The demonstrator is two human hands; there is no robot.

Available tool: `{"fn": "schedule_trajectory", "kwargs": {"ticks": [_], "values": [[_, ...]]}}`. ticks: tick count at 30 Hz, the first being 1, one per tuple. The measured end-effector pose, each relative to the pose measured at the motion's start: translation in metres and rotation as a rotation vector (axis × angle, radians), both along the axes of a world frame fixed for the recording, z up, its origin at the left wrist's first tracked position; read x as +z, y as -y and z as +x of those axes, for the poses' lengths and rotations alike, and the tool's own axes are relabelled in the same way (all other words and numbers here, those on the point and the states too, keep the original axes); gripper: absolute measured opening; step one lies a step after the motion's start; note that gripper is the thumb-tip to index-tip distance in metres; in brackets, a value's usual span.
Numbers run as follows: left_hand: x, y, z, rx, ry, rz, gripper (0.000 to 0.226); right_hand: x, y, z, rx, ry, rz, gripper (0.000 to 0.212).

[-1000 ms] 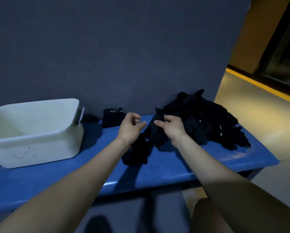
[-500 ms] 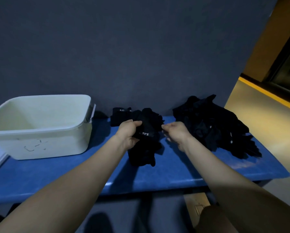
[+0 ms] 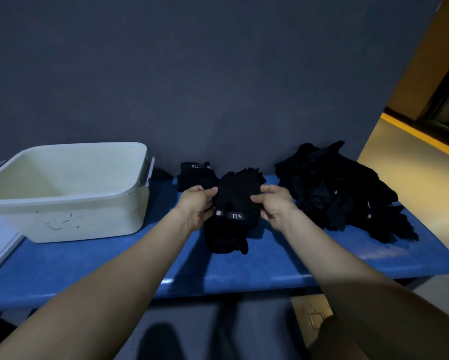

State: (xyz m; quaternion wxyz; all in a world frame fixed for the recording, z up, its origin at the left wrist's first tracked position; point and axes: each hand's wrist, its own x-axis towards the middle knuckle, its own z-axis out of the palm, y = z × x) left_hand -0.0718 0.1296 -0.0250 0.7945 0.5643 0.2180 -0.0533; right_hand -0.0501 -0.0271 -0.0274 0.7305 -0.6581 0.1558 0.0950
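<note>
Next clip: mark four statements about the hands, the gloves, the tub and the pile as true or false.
The left hand and right hand both pinch the held black gloves. True.
The white tub stands right of the hands. False: it stands to their left.
The glove pile lies in the tub. False: it lies on the blue bench, right of the hands.
A folded black pair lies behind the left hand, by the wall. True.

The black fabric glove bundle is being pinched between the left hand and right hand, its white 5.11 label showing upside down and its lower end resting on the blue bench.
</note>
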Motion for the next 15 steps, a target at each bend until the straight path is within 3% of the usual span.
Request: {"fn": "schedule_trajectory", "kwargs": {"ticks": [11,15], "values": [[-0.0004,-0.0009,-0.0035,-0.036,0.021,0.187,0.033,-0.0058,0.0042,0.0018,0.006,0.071,-0.038,0.037],[-0.0008,0.001,-0.0024,-0.035,0.013,0.167,0.024,-0.0045,0.0094,0.0018,0.015,0.089,-0.03,0.037]]}}
